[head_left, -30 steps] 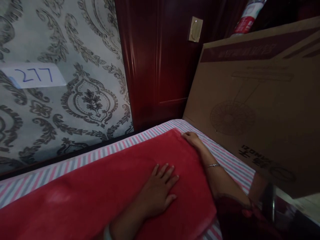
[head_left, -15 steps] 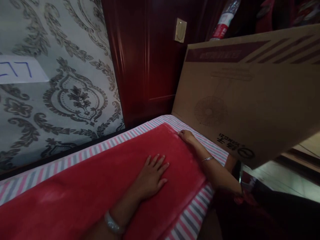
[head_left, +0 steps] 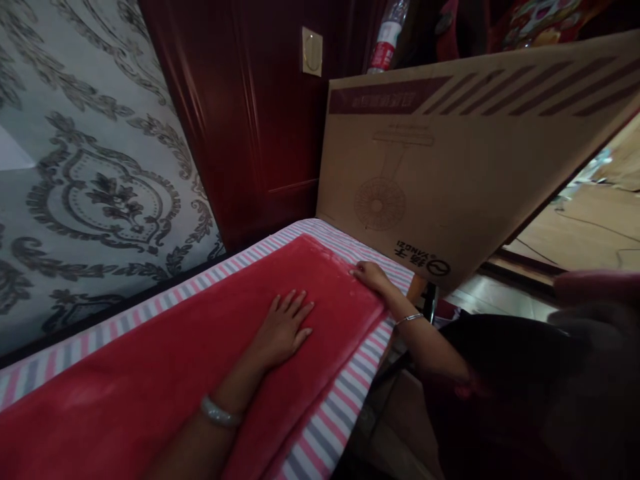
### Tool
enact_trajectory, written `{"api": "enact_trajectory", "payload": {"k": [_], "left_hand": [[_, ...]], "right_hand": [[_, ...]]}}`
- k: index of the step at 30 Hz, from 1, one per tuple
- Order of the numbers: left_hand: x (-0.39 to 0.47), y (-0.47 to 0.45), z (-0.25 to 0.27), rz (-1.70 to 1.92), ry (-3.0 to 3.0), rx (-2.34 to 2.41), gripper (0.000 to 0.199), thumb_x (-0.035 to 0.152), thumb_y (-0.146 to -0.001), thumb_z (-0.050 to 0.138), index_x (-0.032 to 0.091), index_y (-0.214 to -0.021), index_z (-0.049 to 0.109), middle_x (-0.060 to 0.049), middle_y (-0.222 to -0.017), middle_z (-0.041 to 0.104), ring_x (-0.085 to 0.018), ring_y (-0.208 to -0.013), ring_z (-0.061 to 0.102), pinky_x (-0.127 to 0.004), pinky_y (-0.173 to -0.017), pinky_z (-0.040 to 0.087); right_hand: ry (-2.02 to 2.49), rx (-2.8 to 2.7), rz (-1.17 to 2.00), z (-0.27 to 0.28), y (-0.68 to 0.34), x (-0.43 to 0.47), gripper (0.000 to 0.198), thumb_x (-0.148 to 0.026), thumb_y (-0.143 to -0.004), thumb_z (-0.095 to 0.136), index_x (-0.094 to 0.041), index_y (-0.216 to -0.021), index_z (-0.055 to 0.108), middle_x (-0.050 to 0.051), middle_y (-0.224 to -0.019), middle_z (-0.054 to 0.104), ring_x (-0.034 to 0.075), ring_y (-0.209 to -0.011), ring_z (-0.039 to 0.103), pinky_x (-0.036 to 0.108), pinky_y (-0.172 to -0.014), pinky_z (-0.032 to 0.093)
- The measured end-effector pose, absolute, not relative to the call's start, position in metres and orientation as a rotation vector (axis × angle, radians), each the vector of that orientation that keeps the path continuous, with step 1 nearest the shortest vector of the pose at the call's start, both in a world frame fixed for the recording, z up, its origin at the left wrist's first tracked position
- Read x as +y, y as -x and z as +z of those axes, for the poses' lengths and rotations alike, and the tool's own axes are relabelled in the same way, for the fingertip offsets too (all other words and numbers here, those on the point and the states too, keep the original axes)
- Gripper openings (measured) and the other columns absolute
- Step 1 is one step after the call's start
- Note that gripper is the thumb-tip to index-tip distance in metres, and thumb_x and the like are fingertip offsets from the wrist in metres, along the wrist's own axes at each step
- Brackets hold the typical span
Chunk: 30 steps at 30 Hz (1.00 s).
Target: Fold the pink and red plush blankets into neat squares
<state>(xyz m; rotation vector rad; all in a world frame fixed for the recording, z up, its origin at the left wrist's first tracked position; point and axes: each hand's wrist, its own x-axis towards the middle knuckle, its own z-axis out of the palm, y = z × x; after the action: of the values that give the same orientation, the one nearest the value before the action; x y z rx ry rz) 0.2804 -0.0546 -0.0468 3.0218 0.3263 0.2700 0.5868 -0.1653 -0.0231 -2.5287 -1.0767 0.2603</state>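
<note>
A folded piece of red cloth [head_left: 200,353], smooth and soft-looking, lies lengthwise on a striped cover [head_left: 320,433] in pink, grey and white. Flat on top of it rests my left hand [head_left: 283,330], fingers spread, a wide silver bangle on the wrist. At the cloth's far right end, my right hand [head_left: 371,275] has its fingers curled at the edge, closed on the fabric. A thin bracelet circles that wrist. The cloth's left end runs out of view.
A large cardboard box [head_left: 400,167] with a fan drawing stands behind the table's right end. Behind it are a plastic bottle [head_left: 385,47] and a dark red wooden panel [head_left: 255,120] with a switch [head_left: 312,52]. Patterned wallpaper [head_left: 110,193] covers the left wall.
The view has turned right, so everything sits further left. My right hand has slid along the cloth's end edge toward its near corner. My left hand stays flat on the cloth.
</note>
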Motion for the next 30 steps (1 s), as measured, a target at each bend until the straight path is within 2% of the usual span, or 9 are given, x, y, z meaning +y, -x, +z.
{"api": "enact_trajectory", "payload": {"k": [5,10,12,16,19,23,26,28,30], "left_hand": [[-0.053,-0.284,-0.036,0.211,-2.937,0.393,0.056,0.041,-0.099,0.048,0.026,-0.153,0.047,-0.011,-0.163,0.041,-0.032,-0.150,0.036,-0.058,-0.121,0.028],[-0.009,-0.316,0.006,0.256,-2.822,0.688,0.044,0.031,-0.102,0.033,0.019,-0.127,0.068,-0.013,-0.138,0.066,-0.026,-0.129,0.060,-0.041,-0.111,0.043],[0.019,-0.336,0.021,0.211,-2.830,0.934,0.043,0.032,-0.101,0.036,0.015,-0.125,0.067,-0.016,-0.134,0.067,-0.029,-0.127,0.061,-0.040,-0.108,0.045],[0.066,-0.374,0.030,0.011,-2.700,1.283,0.048,0.036,-0.100,0.038,0.009,-0.130,0.063,-0.023,-0.137,0.064,-0.035,-0.130,0.058,-0.042,-0.105,0.046],[0.086,-0.398,0.027,0.016,-2.648,1.311,0.051,0.042,-0.100,0.037,0.008,-0.120,0.070,-0.025,-0.134,0.065,-0.036,-0.127,0.061,-0.041,-0.103,0.047],[0.100,-0.430,0.023,0.069,-2.581,1.241,0.055,0.056,-0.096,0.043,0.012,-0.110,0.073,-0.020,-0.121,0.073,-0.030,-0.110,0.070,-0.033,-0.088,0.052],[0.105,-0.450,0.018,0.132,-2.546,1.160,0.051,0.058,-0.092,0.051,0.016,-0.109,0.073,-0.014,-0.107,0.077,-0.025,-0.093,0.073,-0.029,-0.076,0.053],[0.107,-0.457,0.017,0.215,-2.544,1.146,0.044,0.052,-0.092,0.054,0.018,-0.113,0.072,-0.012,-0.107,0.077,-0.025,-0.094,0.072,-0.028,-0.076,0.053],[0.107,-0.460,0.022,0.327,-2.552,1.173,0.037,0.043,-0.095,0.051,0.021,-0.119,0.069,-0.010,-0.117,0.075,-0.025,-0.106,0.068,-0.029,-0.084,0.051]], "right_hand": [[2.501,-0.939,0.252,-0.025,-0.595,-0.196,0.054,-0.049,-0.104,0.038,-0.014,-0.095,0.078,0.017,-0.097,0.077,0.025,-0.092,0.069,0.029,-0.073,0.045],[2.428,-0.852,0.287,-0.035,-0.598,-0.232,0.069,-0.049,-0.107,0.020,-0.013,-0.096,0.077,0.017,-0.104,0.077,0.026,-0.098,0.069,0.030,-0.080,0.047],[2.366,-0.879,0.303,-0.039,-0.593,-0.239,0.064,-0.051,-0.106,0.024,-0.016,-0.096,0.077,0.013,-0.104,0.077,0.025,-0.098,0.069,0.029,-0.081,0.048],[2.358,-0.889,0.279,-0.048,-0.581,-0.244,0.037,-0.050,-0.095,0.054,-0.020,-0.107,0.074,0.009,-0.104,0.077,0.026,-0.098,0.069,0.030,-0.083,0.048],[2.301,-0.859,0.220,-0.057,-0.578,-0.244,0.036,-0.048,-0.091,0.058,-0.024,-0.113,0.073,0.008,-0.105,0.077,0.028,-0.099,0.070,0.032,-0.084,0.050],[2.088,-0.860,0.189,-0.074,-0.582,-0.245,0.036,-0.049,-0.088,0.058,-0.028,-0.114,0.072,0.005,-0.109,0.078,0.029,-0.102,0.070,0.036,-0.087,0.052],[1.958,-0.866,0.190,-0.080,-0.584,-0.243,0.038,-0.042,-0.083,0.061,-0.029,-0.117,0.071,0.005,-0.115,0.076,0.030,-0.106,0.069,0.041,-0.091,0.053],[1.859,-0.878,0.176,-0.077,-0.585,-0.242,0.038,-0.041,-0.083,0.059,-0.028,-0.117,0.071,0.005,-0.116,0.075,0.030,-0.110,0.067,0.042,-0.096,0.052],[1.767,-0.889,0.136,-0.066,-0.588,-0.241,0.037,-0.042,-0.085,0.058,-0.027,-0.115,0.072,0.006,-0.117,0.074,0.030,-0.113,0.066,0.043,-0.100,0.050]]}}
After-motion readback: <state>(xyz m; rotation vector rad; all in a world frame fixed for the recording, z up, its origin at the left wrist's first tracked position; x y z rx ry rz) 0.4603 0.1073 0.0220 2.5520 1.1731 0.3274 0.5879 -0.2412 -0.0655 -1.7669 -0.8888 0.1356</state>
